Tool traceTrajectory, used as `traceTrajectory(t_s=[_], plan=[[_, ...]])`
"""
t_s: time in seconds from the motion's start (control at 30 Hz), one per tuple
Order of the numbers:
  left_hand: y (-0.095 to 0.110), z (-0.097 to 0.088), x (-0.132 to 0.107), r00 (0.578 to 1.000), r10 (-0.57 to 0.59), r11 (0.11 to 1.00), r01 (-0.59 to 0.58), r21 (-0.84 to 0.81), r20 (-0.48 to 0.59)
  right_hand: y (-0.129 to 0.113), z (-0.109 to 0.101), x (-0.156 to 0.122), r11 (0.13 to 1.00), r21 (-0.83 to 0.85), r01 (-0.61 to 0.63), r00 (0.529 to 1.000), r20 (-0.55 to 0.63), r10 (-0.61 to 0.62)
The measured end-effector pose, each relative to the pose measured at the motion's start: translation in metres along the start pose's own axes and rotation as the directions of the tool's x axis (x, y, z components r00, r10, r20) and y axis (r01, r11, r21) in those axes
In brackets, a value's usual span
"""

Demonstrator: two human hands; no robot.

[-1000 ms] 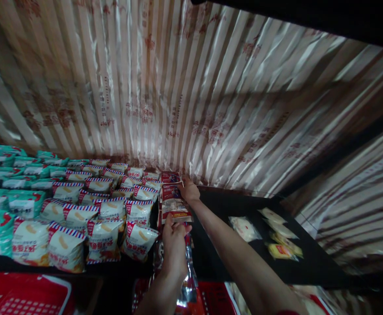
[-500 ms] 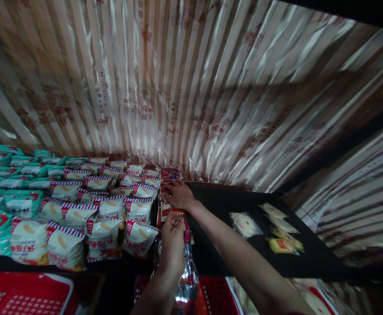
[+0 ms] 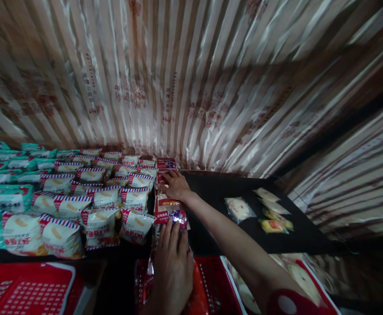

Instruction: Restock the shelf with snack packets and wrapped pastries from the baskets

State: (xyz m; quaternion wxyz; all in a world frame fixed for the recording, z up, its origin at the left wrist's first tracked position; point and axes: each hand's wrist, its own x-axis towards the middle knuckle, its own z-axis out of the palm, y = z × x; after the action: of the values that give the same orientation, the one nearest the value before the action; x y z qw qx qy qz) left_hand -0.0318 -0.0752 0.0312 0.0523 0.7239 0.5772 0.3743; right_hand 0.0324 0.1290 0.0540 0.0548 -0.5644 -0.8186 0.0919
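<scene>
My left hand (image 3: 174, 260) lies flat, fingers stretched out, over the near part of a shiny dark red packet (image 3: 170, 216) with a purple picture. Farther back, my right hand (image 3: 174, 186) rests palm down with spread fingers on another red packet (image 3: 169, 202) in the same column. A third red packet (image 3: 166, 163) shows beyond it, by the back wall. Both palms hide parts of the packets under them. Immediately left of this column stand several white snack bags (image 3: 135, 225) with red, white and blue striped tops.
Teal bags (image 3: 12, 197) fill the far left of the black shelf (image 3: 207, 192). To the right lie a clear packet with a pale round item (image 3: 239, 209) and yellow packets (image 3: 274, 225). Red baskets (image 3: 30, 288) stand below the front edge. Striped sheeting (image 3: 191, 87) covers the back.
My left hand has gone from curled fingers at the near packet to lying flat on it, nearer to me. The right hand stays on its packet. The view has tilted slightly down.
</scene>
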Motion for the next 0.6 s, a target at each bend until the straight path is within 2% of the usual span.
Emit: traceTrajectory(t_s=[0.07,0.13,0.23,0.3,0.37,0.4,0.43,0.47,0.5,0.53,0.57,0.6], plan=[[-0.003,0.003,0.004,0.999,0.001,0.999,-0.002,0.037,0.042,0.0,0.002,0.001,1.0,0.011,-0.006,1.0,-0.023,0.006],[-0.002,-0.001,0.01,0.997,-0.01,1.0,0.01,-0.008,0.073,0.0,0.0,0.001,0.999,0.043,0.002,0.998,-0.069,0.001],[0.002,-0.015,0.003,0.996,-0.009,0.974,0.03,-0.224,0.094,0.002,-0.011,-0.01,0.983,0.178,0.043,0.966,-0.259,0.004],[0.006,-0.024,-0.019,0.983,0.075,0.9,0.005,-0.436,0.166,0.008,-0.019,-0.035,0.939,0.339,0.055,0.897,-0.43,0.103],[0.008,-0.027,-0.051,0.932,0.201,0.783,0.032,-0.621,0.302,0.013,-0.019,-0.077,0.85,0.523,0.06,0.791,-0.545,0.279],[0.007,-0.025,-0.068,0.893,0.23,0.737,0.1,-0.668,0.387,0.015,-0.014,-0.103,0.791,0.608,0.064,0.738,-0.562,0.372],[0.006,-0.019,-0.085,0.849,0.208,0.692,0.223,-0.686,0.486,0.016,-0.005,-0.132,0.725,0.687,0.059,0.691,-0.552,0.467],[0.004,-0.01,-0.1,0.809,0.13,0.646,0.37,-0.668,0.574,0.016,0.009,-0.162,0.656,0.753,0.042,0.674,-0.506,0.537],[0.0,0.001,-0.111,0.769,-0.045,0.575,0.542,-0.613,0.638,0.015,0.028,-0.191,0.586,0.81,0.002,0.691,-0.425,0.585],[-0.004,0.013,-0.118,0.687,-0.275,0.435,0.713,-0.551,0.673,0.013,0.05,-0.217,0.52,0.851,-0.071,0.735,-0.307,0.604],[-0.01,0.027,-0.122,0.525,-0.486,0.217,0.847,-0.486,0.698,0.01,0.074,-0.239,0.469,0.867,-0.167,0.789,-0.167,0.591],[-0.016,0.039,-0.122,0.304,-0.63,-0.041,0.906,-0.421,0.714,0.007,0.098,-0.255,0.437,0.856,-0.277,0.833,-0.012,0.553]])
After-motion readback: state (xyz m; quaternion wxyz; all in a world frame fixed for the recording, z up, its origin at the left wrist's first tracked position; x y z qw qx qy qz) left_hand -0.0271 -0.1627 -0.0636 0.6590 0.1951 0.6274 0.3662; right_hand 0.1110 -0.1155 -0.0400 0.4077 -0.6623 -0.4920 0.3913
